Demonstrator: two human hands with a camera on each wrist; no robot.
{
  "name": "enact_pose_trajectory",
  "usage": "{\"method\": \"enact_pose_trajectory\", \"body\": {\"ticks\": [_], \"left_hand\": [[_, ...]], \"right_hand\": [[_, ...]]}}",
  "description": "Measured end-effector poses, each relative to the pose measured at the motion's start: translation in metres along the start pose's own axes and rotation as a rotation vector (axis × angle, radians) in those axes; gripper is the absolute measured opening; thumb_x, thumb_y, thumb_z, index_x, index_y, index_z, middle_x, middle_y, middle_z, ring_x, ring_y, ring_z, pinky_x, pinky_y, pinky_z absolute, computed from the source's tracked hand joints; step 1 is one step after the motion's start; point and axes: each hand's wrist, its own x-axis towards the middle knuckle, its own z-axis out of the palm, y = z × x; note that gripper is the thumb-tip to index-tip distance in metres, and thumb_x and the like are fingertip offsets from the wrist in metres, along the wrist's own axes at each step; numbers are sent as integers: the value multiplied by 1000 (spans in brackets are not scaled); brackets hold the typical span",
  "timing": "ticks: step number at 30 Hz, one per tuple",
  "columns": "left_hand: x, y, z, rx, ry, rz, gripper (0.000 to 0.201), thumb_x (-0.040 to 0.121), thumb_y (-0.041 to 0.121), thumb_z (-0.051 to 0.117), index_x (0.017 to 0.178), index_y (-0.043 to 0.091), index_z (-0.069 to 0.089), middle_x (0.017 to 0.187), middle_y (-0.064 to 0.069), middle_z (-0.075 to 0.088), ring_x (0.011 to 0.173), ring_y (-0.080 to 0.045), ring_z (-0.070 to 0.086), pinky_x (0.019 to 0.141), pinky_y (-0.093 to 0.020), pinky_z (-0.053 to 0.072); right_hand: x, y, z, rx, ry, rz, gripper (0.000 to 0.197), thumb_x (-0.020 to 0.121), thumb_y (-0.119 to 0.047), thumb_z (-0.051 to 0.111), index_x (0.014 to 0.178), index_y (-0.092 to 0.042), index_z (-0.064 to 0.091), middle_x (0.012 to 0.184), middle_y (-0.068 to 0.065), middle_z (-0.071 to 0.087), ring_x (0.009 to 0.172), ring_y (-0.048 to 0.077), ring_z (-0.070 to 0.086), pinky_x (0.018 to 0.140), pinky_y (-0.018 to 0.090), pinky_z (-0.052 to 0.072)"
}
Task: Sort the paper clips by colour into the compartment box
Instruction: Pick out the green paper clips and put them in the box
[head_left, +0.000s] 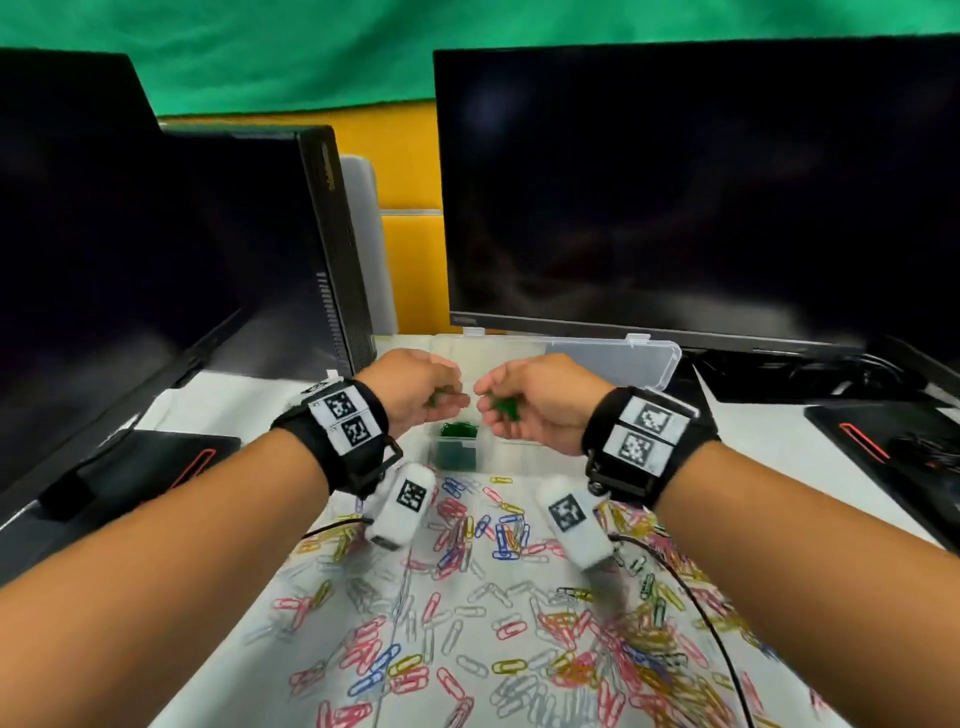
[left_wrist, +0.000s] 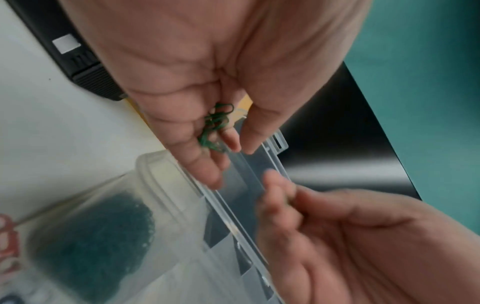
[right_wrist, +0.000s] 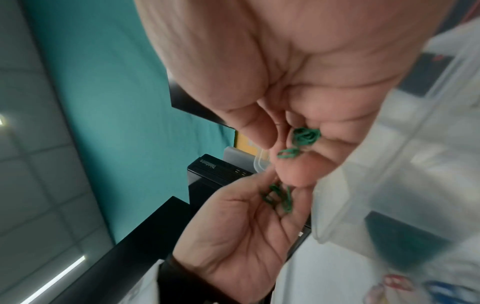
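Paper clips everywhere: a loose scatter of red, blue, yellow and white paper clips (head_left: 467, 613) lies across the white table (head_left: 234, 400) in front of the person, and both hands are up over the clear compartment box (head_left: 613, 358). The left hand (head_left: 415, 389) has its fingers curled around a little tangle of green paper clips (left_wrist: 215, 125), thumb closing in from the side. The right hand (head_left: 535, 402) is cupped, fingers bent inward, with more green clips (right_wrist: 302, 137) sitting in the hollow of its palm. Directly beneath them, one compartment (head_left: 457, 452) already holds a heap of green, and its neighbours look bare from here.

Handling call: these are featherweight, springy wire loops with a slick coating, and they hook into each other readily, so a handful tends to come away as a clump rather than singly. Best purchase, I'd say, is a light fingertip pinch on the clump or a cupped palm tipped over the compartment; squeezing hard gains nothing. The risk is a stray clip bouncing off a divider into the wrong cell, so a low release looks wise. Green seems nearly done; the other colours remain on the table.
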Motion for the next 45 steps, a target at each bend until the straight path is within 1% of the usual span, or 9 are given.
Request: {"method": "enact_pose_trajectory", "body": {"ticks": [2,7,13,17,21,25,34,40,45], "left_hand": [[3,2,-1,-113,-57,-21,5,97,3,55,97,6,59,92,-19,63,77,-24,65,74,-32,56],[5,-1,-2,-211,-107,-92,19,94,17,50,110,9,59,86,-12,52,68,-21,42,58,-29,32],[-1,-4,-1,-192,-34,-48,23,91,2,46,109,6,60,89,-14,49,71,-22,44,64,-30,36],[-23,-7,6,374,-106,225,15,93,6,59,101,11,70,95,-4,69,88,-18,64,76,-25,51],[-57,-25,28,991,-541,410,18,93,18,60,99,28,73,96,11,73,87,-8,67,81,-23,54],[-73,-51,55,1217,-730,466,23,95,25,58,111,30,74,109,15,72,90,1,61,78,-13,43],[-78,-59,99,1356,-457,490,20,84,44,66,86,26,73,85,7,71,78,-16,62,66,-26,48],[-76,-61,103,1432,-481,537,14,90,29,59,86,23,70,81,7,65,75,-16,56,63,-26,41],[-76,-67,102,1439,-500,551,17,91,26,52,87,21,68,87,4,65,77,-19,57,69,-30,52]], "right_hand": [[16,-5,15,38,20,24,16,100,-2,46,99,-3,61,81,12,59,71,21,60,68,30,54],[34,-7,24,73,-73,107,22,101,-29,50,92,-10,56,82,7,50,70,18,45,68,30,39],[1,-14,8,-341,26,-127,11,98,-13,57,95,-16,67,99,6,67,91,18,64,81,32,51],[-60,6,-20,-1181,-187,-232,12,93,-21,60,84,-27,65,76,-13,65,68,0,59,64,18,44],[-100,45,-38,-1553,-271,-137,15,90,-38,58,88,-24,62,80,-9,60,75,9,55,70,33,49],[-101,69,-50,-1620,-233,-73,29,88,-53,63,89,-24,56,86,-6,61,80,16,55,65,34,44],[-112,60,-84,-1477,-91,-154,8,88,-25,58,84,-29,63,77,-11,59,75,10,54,68,31,47],[-129,73,-92,-1470,-162,-108,23,88,-25,55,100,-37,70,99,-16,66,88,9,60,80,32,53],[-127,83,-97,-1468,-115,-154,10,87,-29,55,88,-28,65,89,-10,63,81,12,58,74,35,53]]}}
